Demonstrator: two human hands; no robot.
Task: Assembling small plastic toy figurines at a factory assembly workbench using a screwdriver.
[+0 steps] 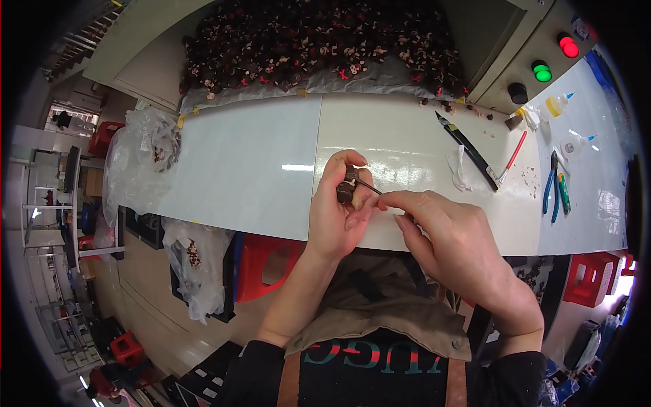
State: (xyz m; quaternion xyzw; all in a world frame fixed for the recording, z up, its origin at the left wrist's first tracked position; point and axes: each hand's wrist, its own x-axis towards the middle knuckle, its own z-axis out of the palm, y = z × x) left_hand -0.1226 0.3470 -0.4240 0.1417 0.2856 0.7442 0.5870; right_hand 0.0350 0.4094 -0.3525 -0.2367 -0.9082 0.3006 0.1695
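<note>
White and shiny, the work table (pixel 244 163) has a big heap of little dark brown toys (pixel 319 41) at its far edge, and a black knife (pixel 466 148), blue pliers (pixel 550 186) and small glue bottles (pixel 557 103) lie off to the right. Over the table's near edge, the left hand (pixel 339 217) curls its fingers and thumb tight around one small dark brown toy (pixel 347 186), while the right hand (pixel 447 237) pinches a thin dark pin (pixel 369 185) between thumb and first finger, its tip touching the toy. That toy looks very light and maybe a bit soft, so it is best held gently by its round middle, and the thin pin could slip or poke a finger.
</note>
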